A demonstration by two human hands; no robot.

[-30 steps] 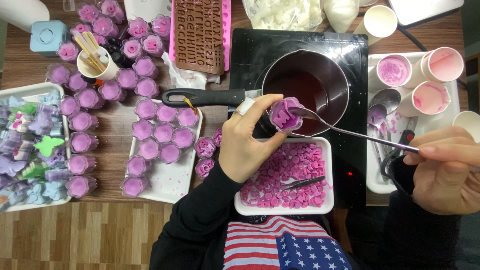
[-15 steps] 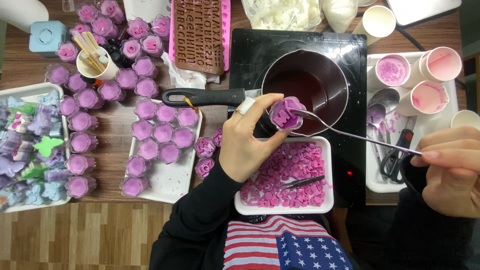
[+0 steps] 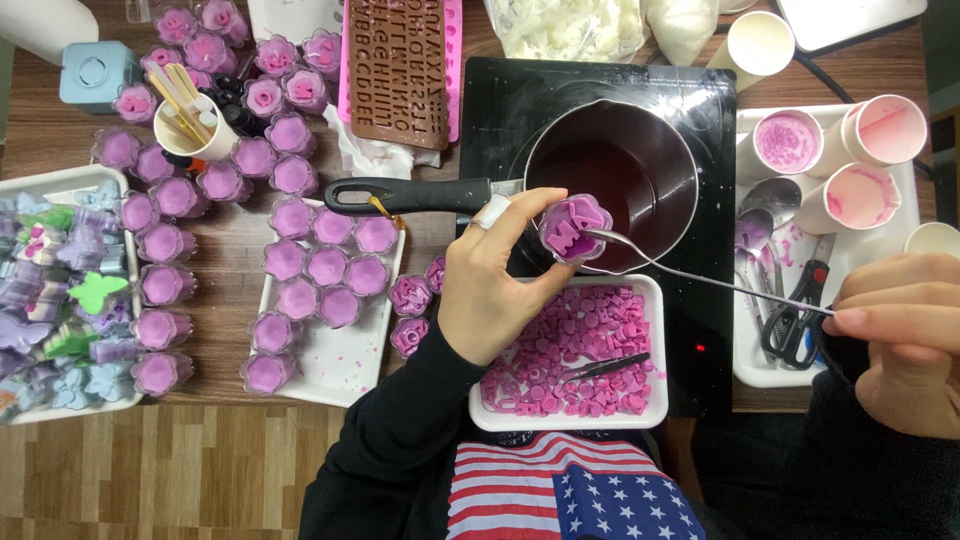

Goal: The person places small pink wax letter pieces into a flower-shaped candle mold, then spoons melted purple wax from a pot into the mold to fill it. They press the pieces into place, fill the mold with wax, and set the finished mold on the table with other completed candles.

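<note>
My left hand (image 3: 495, 280) holds a small clear cup of purple wax (image 3: 572, 227) above the edge of the dark saucepan (image 3: 610, 170). My right hand (image 3: 900, 335) grips the end of a long thin metal tool (image 3: 700, 278) whose tip rests on the cup's wax top. Below them sits a white tray (image 3: 655, 300) full of small pink letter pieces, with tweezers (image 3: 605, 367) lying on them.
Many filled purple cups (image 3: 320, 265) cover a white tray and the wooden table at left. A brown letter mould (image 3: 400, 65) lies on a pink one. The saucepan stands on a black hob (image 3: 700, 110). Paper cups with pink wax (image 3: 850, 160), spoons and scissors (image 3: 790, 320) fill the right tray.
The cup and the tool tip have stayed almost in place above the pan. My right hand has shifted slightly.
</note>
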